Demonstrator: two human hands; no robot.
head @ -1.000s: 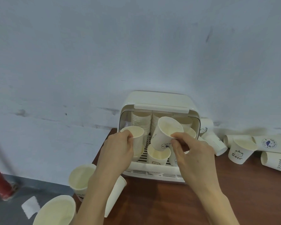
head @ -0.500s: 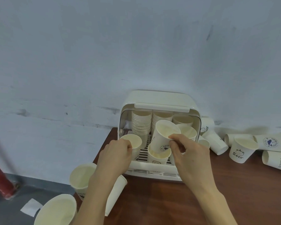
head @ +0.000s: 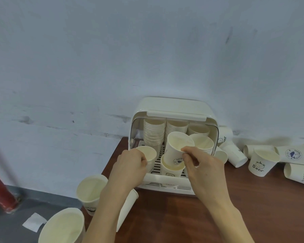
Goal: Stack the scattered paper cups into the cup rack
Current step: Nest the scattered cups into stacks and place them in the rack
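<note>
Pinching a tilted cup (head: 178,148), the right hand (head: 203,165) is nesting it at eleven o'clock; the left hand (head: 130,165) is gripping another cup (head: 147,153).

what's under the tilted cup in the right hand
An upright cup in the rack; the tilted cup, pinched by the right hand, sits partly in it. The rack floor beneath is hidden.

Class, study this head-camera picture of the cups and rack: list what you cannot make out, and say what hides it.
- Left hand grip on its cup: the back of the hand covers the fingers.
- Bottom of the cup rack stacks: front cups and the right hand block them.
- Cup at the bottom edge: cut off by the frame.
- HELLO cup: print cut off at the right edge.
- Red post: blurred.
</note>
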